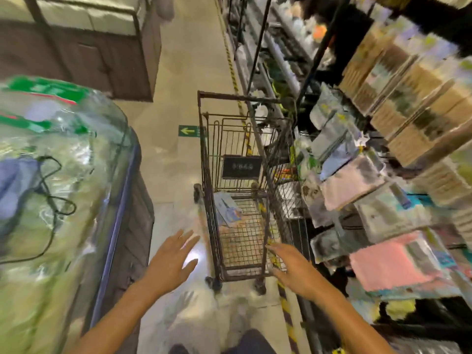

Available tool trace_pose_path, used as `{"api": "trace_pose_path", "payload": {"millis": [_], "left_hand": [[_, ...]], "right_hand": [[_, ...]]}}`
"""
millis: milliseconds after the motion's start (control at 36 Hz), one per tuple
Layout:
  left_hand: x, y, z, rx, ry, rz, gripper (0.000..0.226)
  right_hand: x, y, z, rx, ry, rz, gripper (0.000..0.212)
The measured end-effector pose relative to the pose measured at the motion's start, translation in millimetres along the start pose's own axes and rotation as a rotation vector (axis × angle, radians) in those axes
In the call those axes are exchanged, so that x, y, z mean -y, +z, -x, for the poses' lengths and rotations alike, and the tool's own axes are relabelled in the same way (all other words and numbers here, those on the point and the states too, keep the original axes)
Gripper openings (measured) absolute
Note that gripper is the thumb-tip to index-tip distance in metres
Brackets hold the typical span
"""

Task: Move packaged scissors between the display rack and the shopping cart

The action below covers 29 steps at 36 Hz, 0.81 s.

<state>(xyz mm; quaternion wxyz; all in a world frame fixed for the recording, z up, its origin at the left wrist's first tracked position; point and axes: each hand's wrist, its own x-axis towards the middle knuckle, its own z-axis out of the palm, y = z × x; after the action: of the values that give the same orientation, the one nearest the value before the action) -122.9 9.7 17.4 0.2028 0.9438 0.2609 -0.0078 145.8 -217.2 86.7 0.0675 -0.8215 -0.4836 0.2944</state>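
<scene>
A dark wire shopping cart (212,200) stands in the aisle ahead of me, close against the display rack (357,180) on the right. Packaged scissors (226,209) lie inside the cart near its left wall, on several other packages. My left hand (169,261) hovers open over the floor just left of the cart, fingers spread, holding nothing. At the cart's near right corner my right hand (293,267) is open too, fingers stretched toward the rim. The whole view is blurred by motion.
The rack on the right holds hanging plastic-wrapped goods, pink cloths (390,264) and cardboard boxes (408,98). A chest freezer with a curved glass lid (63,175) fills the left. A green arrow sign (190,131) marks the floor; yellow-black tape (287,310) runs along the rack's base.
</scene>
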Motion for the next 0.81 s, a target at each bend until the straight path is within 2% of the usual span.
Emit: {"api": "trace_pose_path", "payload": {"millis": [167,306,444,472,528,611,750,806], "left_hand": [[-16,-2,-38,0.036,-0.048,-0.051,0.064],[-40,3,-90,-0.001,-0.070,-0.031,0.061],[-58,17,-156,0.084,-0.133,0.000,0.066],[-60,21,-170,0.107,-0.151,0.005,0.067],[-63,34,-198,0.146,-0.161,-0.014,0.069],[-64,54,-236,0.188,-0.196,-0.018,0.053],[-53,103,-285,0.268,-0.296,0.033,0.063],[-46,126,-298,0.249,-0.341,0.054,0.063]], "right_hand": [[-20,-10,-60,0.058,-0.016,0.010,0.060],[-39,-23,-118,0.144,-0.034,0.013,0.061],[-74,-40,-181,0.206,-0.025,-0.017,0.071],[-81,-45,-192,0.222,-0.029,-0.003,0.067],[-98,-51,-214,0.259,-0.030,0.021,0.059],[-124,-49,-246,0.287,0.003,-0.025,0.056],[-167,-25,-292,0.374,0.008,-0.033,0.055],[-187,-6,-307,0.366,0.036,-0.058,0.056]]}}
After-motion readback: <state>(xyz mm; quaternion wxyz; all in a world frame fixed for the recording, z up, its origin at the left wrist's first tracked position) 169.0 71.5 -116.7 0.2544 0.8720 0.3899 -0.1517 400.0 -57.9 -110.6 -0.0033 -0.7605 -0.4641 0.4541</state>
